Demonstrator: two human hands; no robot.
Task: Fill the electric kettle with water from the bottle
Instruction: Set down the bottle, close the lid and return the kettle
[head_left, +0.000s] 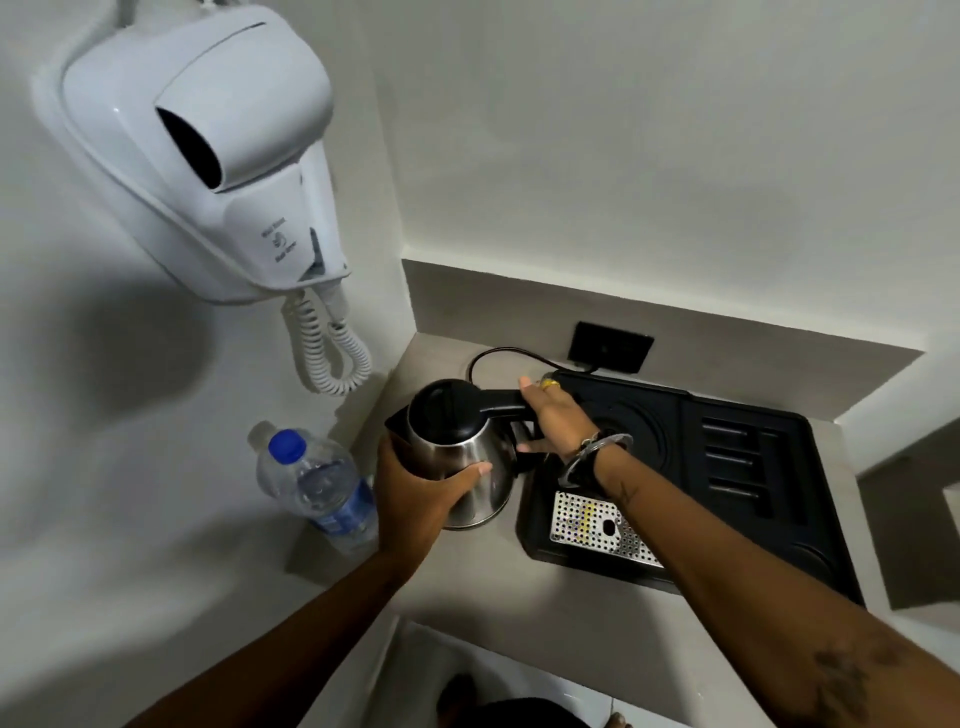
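Observation:
A steel electric kettle (462, 452) with a closed black lid and black handle stands on the grey counter (483, 566), left of its black tray. My left hand (421, 493) wraps around the kettle's steel body from the front left. Its handle is gripped by my right hand (553, 415), thumb on top. A clear plastic water bottle (317, 488) with a blue cap and blue label stands upright just left of the kettle, against the wall, with nothing touching it.
A black tray (727, 467) with a round kettle base, slots and a perforated metal grille fills the counter's right side. A black cord runs to a dark wall socket (610, 347). A white hair dryer (208, 150) with a coiled cord hangs on the left wall.

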